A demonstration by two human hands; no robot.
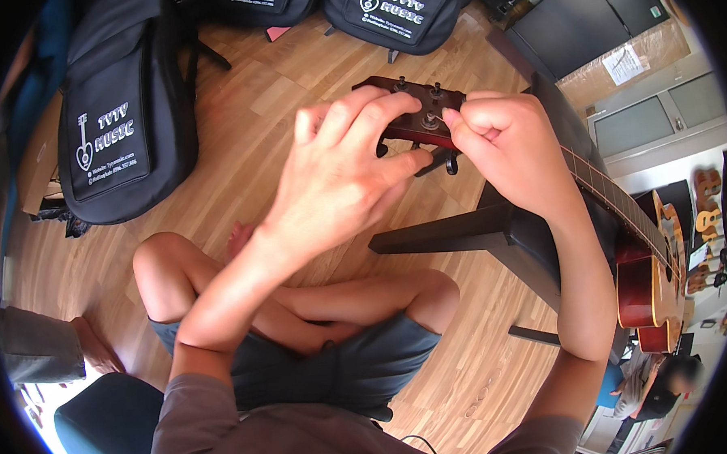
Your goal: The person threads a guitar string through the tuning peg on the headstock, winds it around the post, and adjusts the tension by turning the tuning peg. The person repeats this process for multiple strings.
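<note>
A guitar lies slantwise on my right, its dark headstock [408,128] pointing left and its fretted neck [614,196] running down to a red-sided body [638,296]. Metal tuning posts stand up from the headstock's face. My left hand [336,159] reaches over the headstock's left end, fingers spread. Its index fingertip rests at the face near the posts, and the thumb sits by the lower edge beside a black tuning knob [451,162]. At the nut end my right hand [510,143] is closed in a pinch close to a post; what it pinches is too small to make out.
Under the neck stands a black padded bench [525,220] with a dark leg. Black instrument bags [124,132] stand at the far left and back. Another person's leg [44,346] is at the left, and someone sits [654,385] at the lower right. Small guitars hang [708,220] far right.
</note>
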